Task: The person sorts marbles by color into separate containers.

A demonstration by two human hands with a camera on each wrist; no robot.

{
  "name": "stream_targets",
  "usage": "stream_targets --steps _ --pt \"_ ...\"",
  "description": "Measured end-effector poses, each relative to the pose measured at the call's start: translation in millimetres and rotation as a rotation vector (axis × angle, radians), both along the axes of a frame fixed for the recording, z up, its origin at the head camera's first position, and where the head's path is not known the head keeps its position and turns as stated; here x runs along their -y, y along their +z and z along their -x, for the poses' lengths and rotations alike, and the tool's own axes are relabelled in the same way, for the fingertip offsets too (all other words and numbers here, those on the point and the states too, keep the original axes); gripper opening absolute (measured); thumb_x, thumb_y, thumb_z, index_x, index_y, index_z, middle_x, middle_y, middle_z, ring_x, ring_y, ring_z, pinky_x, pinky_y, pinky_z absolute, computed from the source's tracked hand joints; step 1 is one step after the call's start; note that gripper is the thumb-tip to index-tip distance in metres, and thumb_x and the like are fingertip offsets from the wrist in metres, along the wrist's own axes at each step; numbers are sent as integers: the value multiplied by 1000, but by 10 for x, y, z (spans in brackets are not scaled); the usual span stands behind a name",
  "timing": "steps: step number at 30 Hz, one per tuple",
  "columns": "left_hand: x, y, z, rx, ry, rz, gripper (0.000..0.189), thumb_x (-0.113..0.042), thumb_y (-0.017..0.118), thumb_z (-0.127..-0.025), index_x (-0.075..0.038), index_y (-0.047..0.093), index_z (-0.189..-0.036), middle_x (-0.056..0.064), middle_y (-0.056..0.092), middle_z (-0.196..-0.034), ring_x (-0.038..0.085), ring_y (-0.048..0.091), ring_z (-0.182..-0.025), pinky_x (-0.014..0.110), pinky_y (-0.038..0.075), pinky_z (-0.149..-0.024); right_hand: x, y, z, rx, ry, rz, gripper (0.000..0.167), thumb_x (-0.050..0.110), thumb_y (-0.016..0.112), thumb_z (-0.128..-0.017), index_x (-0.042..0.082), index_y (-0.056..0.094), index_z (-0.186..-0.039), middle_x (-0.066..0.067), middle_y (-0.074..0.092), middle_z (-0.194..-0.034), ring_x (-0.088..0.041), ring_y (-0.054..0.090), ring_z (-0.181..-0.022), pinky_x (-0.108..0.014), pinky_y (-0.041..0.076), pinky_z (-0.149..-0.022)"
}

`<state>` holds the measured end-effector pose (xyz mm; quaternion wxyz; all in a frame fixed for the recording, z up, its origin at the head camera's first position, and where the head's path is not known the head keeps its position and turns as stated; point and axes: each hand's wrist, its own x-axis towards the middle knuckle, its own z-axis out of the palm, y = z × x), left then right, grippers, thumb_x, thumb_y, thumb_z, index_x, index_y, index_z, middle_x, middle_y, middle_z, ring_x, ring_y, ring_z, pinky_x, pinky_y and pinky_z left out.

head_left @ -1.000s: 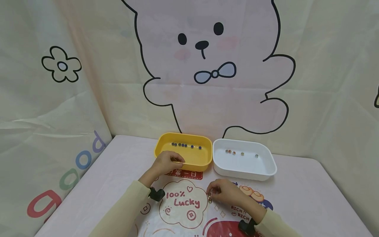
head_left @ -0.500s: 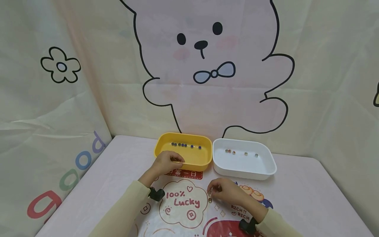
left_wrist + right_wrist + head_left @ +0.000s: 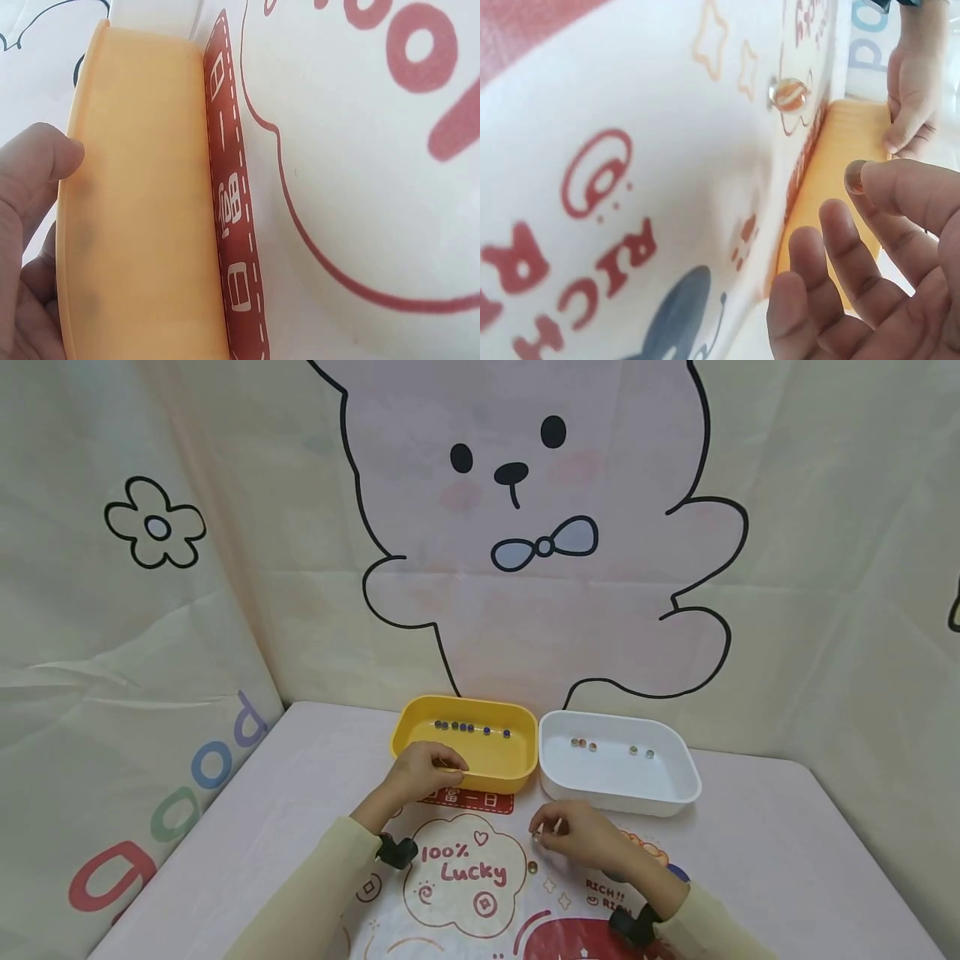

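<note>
My left hand (image 3: 422, 771) grips the near rim of the yellow tray (image 3: 510, 764), its thumb at the rim in the left wrist view. In that tray several dark blue marbles (image 3: 462, 727) lie in a row near the far side. My right hand (image 3: 573, 831) pinches a glass marble (image 3: 855, 177) between thumb and index finger, over the tabletop in front of the white tray (image 3: 600, 796). The other fingers are loosely bent. A second marble with an orange swirl (image 3: 789, 95) lies on the table below my right hand. Several clear and orange marbles (image 3: 592, 747) lie in the white tray.
Both trays stand side by side at the back of the table (image 3: 765, 852), near a fabric backdrop (image 3: 637, 585) with a bear drawing. The printed tablecloth shows red lettering (image 3: 472, 872). Dark wrist straps (image 3: 396, 852) sit on both sleeves.
My right hand has taken one marble up from beside the other and moved slightly forward with it. One marble in the white tray has rolled right. My left hand stays put.
</note>
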<state>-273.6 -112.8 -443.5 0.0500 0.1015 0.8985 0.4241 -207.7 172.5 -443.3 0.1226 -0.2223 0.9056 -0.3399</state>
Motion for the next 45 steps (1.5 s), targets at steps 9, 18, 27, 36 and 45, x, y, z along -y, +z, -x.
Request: stream_targets --steps 9,18,27,36,45 --pt "-4 13 -10 3 5 0 4 -31 75 -81 -32 73 -85 -11 67 -94 16 56 -93 36 49 -88 -36 133 18 7 -37 25 12 17 67 -88 14 70 -99 4 61 -82 -15 57 -70 -23 49 -58" --pt "-2 20 -20 17 10 -5 4 -32 75 -81 -32 73 -85 -10 67 -95 17 56 -92 34 49 -85 -90 246 48 -40 -92 15 12 17 68 -87 15 70 -99 4 61 -84 -15 55 -72 -22 50 -58" --pt "2 14 -14 2 1 -5 4 -30 75 -81 -31 74 -84 -10 67 -94 16 56 -93 35 49 -87 -156 369 67 -67 -145 3 12 15 68 -87 20 71 -97 2 63 -86 -16 55 -75 -23 50 -60" --pt "1 11 -6 1 3 -11 4 -30 75 -80 -31 74 -84 -10 67 -94 16 55 -93 35 49 -87 -287 451 164 -152 -189 -28 11 16 69 -87 18 70 -97 2 62 -87 -16 54 -75 -21 49 -60" --pt "-2 7 -6 4 5 -11 5 -30 76 -80 -31 74 -84 -10 67 -94 16 56 -92 36 49 -88 -410 535 297 -200 -194 -18 12 17 67 -88 15 69 -100 0 65 -88 -16 54 -74 -21 47 -59"
